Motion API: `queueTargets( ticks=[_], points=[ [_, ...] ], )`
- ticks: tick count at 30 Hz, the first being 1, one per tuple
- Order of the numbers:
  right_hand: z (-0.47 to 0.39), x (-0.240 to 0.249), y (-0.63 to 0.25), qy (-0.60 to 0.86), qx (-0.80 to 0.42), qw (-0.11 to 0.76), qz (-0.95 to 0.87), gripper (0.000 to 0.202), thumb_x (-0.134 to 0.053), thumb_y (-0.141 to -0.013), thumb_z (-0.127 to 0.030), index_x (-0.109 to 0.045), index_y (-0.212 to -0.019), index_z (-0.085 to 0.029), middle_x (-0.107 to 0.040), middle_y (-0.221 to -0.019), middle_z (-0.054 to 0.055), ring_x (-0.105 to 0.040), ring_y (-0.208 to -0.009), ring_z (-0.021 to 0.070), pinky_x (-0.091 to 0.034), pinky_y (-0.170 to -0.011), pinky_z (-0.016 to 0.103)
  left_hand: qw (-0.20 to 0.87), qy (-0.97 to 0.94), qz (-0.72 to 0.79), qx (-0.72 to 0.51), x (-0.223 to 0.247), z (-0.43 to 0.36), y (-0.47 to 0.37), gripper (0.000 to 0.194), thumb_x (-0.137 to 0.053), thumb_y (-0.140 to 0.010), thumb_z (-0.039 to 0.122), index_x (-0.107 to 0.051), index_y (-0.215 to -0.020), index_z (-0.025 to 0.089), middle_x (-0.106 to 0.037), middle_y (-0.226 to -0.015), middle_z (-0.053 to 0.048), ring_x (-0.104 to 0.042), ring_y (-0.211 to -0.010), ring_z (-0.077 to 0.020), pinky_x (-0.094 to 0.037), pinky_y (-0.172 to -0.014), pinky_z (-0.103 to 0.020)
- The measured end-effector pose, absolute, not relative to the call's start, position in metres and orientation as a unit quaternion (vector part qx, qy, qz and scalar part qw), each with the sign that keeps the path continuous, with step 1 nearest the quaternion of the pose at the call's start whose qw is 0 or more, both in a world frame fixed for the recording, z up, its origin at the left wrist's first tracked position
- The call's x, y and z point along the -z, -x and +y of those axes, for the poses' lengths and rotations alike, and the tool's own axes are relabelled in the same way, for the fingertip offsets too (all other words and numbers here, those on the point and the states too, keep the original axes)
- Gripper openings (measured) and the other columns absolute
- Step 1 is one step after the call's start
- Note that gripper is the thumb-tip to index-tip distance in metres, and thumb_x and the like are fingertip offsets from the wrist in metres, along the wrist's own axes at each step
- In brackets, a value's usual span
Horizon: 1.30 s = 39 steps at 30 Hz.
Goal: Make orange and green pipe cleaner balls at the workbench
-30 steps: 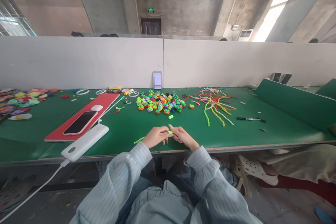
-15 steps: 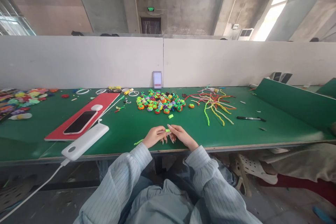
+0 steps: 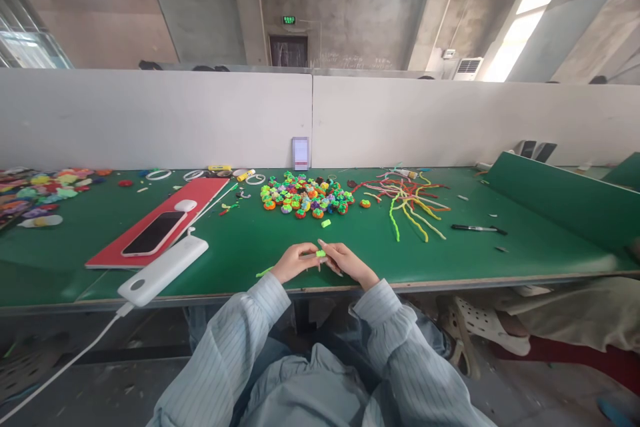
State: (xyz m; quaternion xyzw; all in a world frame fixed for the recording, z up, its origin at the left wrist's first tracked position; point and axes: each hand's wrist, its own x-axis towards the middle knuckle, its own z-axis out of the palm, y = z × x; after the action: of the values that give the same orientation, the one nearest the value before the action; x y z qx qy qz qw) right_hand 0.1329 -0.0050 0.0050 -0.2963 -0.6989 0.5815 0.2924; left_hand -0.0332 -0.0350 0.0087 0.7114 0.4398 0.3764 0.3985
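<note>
Near the table's front edge, my left hand [image 3: 296, 262] pinches a small bright yellow-green piece [image 3: 321, 253]. My right hand [image 3: 349, 262] meets it from the other side, its fingers closed at the same piece. A yellow-green fuzzy strand [image 3: 264, 272] sticks out on the table beside my left hand. Just beyond the hands lies another short yellow-green piece [image 3: 326, 223]. Behind it is a pile of small colourful fuzzy balls [image 3: 307, 195], with one more ball [image 3: 365, 203] to its right. Loose fuzzy strands [image 3: 413, 203] spread out further right.
On the left, a phone [image 3: 154, 233] lies on a red board [image 3: 113, 245], beside a white power bank [image 3: 163, 270] with a cable. A black pen [image 3: 479, 229] lies right. Another phone [image 3: 301, 153] leans on the white partition [image 3: 200, 117]. A person's shoe [image 3: 493, 323] shows at right.
The fingers of both hands have shifted slightly around the yellow-green piece, and more of it shows between them. The fingers below it are drawn closer together.
</note>
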Motion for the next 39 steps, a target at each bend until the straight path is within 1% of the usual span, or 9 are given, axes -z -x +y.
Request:
queueTargets(
  ticks=[3,5,10,16,22,25,30,34,39],
  points=[
    [-0.006,-0.006,-0.134,0.297,-0.582,0.285,-0.701,0.052,-0.038,-0.083,-0.058,-0.042,-0.050,-0.018,-0.037,-0.033,-0.008,-0.028,-0.027,0.0042,-0.022,-0.033,0.020,0.332,-0.727,0.457,-0.391,-0.005,-0.033,0.035,0.025,-0.063,-0.070,0.039,-0.061,-0.065,0.015,-0.056,-0.068,0.000,-0.053,-0.068,-0.0131,-0.041,-0.065,-0.023],
    [-0.006,-0.006,-0.134,0.298,-0.585,0.286,-0.698,0.052,-0.039,-0.083,-0.057,-0.041,-0.049,-0.018,-0.037,-0.032,-0.008,-0.028,-0.027,0.0041,-0.022,-0.033,0.020,0.315,-0.728,0.457,-0.402,0.000,-0.031,0.035,0.024,-0.064,-0.070,0.038,-0.061,-0.065,0.015,-0.053,-0.071,0.000,-0.051,-0.069,-0.0127,-0.040,-0.064,-0.023],
    [-0.005,-0.002,-0.130,0.311,-0.598,0.304,-0.673,0.053,-0.039,-0.082,-0.059,-0.043,-0.050,-0.018,-0.037,-0.033,-0.007,-0.032,-0.026,0.0046,-0.024,-0.031,0.019,0.326,-0.726,0.446,-0.409,0.005,-0.028,0.036,0.029,-0.059,-0.075,0.041,-0.059,-0.063,0.015,-0.047,-0.072,0.000,-0.049,-0.069,-0.0119,-0.041,-0.065,-0.023],
    [-0.001,0.000,-0.128,0.323,-0.593,0.315,-0.668,0.056,-0.040,-0.078,-0.064,-0.048,-0.052,-0.016,-0.046,-0.037,-0.004,-0.041,-0.030,0.0052,-0.030,-0.032,0.017,0.342,-0.723,0.444,-0.403,0.000,-0.029,0.035,0.037,-0.052,-0.079,0.045,-0.056,-0.058,0.014,-0.043,-0.069,0.001,-0.048,-0.064,-0.0104,-0.040,-0.062,-0.022],
    [0.000,0.000,-0.128,0.328,-0.589,0.320,-0.665,0.056,-0.039,-0.079,-0.063,-0.050,-0.052,-0.015,-0.049,-0.038,-0.003,-0.043,-0.031,0.0052,-0.031,-0.033,0.017,0.331,-0.724,0.452,-0.403,0.004,-0.027,0.035,0.039,-0.050,-0.079,0.047,-0.055,-0.058,0.015,-0.043,-0.067,0.001,-0.048,-0.064,-0.0106,-0.039,-0.061,-0.022],
    [0.000,0.000,-0.128,0.332,-0.586,0.329,-0.663,0.053,-0.040,-0.079,-0.063,-0.049,-0.057,-0.016,-0.051,-0.041,-0.003,-0.044,-0.031,0.0053,-0.032,-0.033,0.017,0.331,-0.722,0.456,-0.401,0.005,-0.027,0.034,0.039,-0.051,-0.078,0.047,-0.052,-0.056,0.015,-0.043,-0.065,0.002,-0.047,-0.060,-0.0100,-0.038,-0.059,-0.021],
    [0.001,0.001,-0.128,0.329,-0.584,0.334,-0.663,0.046,-0.047,-0.077,-0.061,-0.047,-0.062,-0.017,-0.053,-0.044,-0.005,-0.045,-0.032,0.0056,-0.034,-0.034,0.016,0.368,-0.709,0.451,-0.398,0.001,-0.030,0.032,0.035,-0.056,-0.076,0.045,-0.050,-0.060,0.015,-0.045,-0.056,0.004,-0.046,-0.056,-0.0094,-0.037,-0.057,-0.021],
    [0.003,0.005,-0.127,0.333,-0.580,0.333,-0.665,0.048,-0.043,-0.079,-0.060,-0.046,-0.059,-0.017,-0.049,-0.039,-0.006,-0.041,-0.029,0.0053,-0.031,-0.031,0.017,0.390,-0.689,0.450,-0.412,-0.003,-0.030,0.029,0.030,-0.060,-0.073,0.044,-0.052,-0.068,0.015,-0.047,-0.057,0.004,-0.047,-0.053,-0.0085,-0.039,-0.054,-0.021],
    [0.006,0.008,-0.127,0.355,-0.593,0.328,-0.644,0.050,-0.044,-0.078,-0.062,-0.046,-0.056,-0.017,-0.049,-0.037,-0.005,-0.040,-0.026,0.0053,-0.029,-0.028,0.017,0.343,-0.708,0.442,-0.431,0.000,-0.023,0.026,0.032,-0.060,-0.072,0.045,-0.053,-0.064,0.014,-0.046,-0.063,0.002,-0.049,-0.060,-0.0098,-0.043,-0.059,-0.022]
  ],
)
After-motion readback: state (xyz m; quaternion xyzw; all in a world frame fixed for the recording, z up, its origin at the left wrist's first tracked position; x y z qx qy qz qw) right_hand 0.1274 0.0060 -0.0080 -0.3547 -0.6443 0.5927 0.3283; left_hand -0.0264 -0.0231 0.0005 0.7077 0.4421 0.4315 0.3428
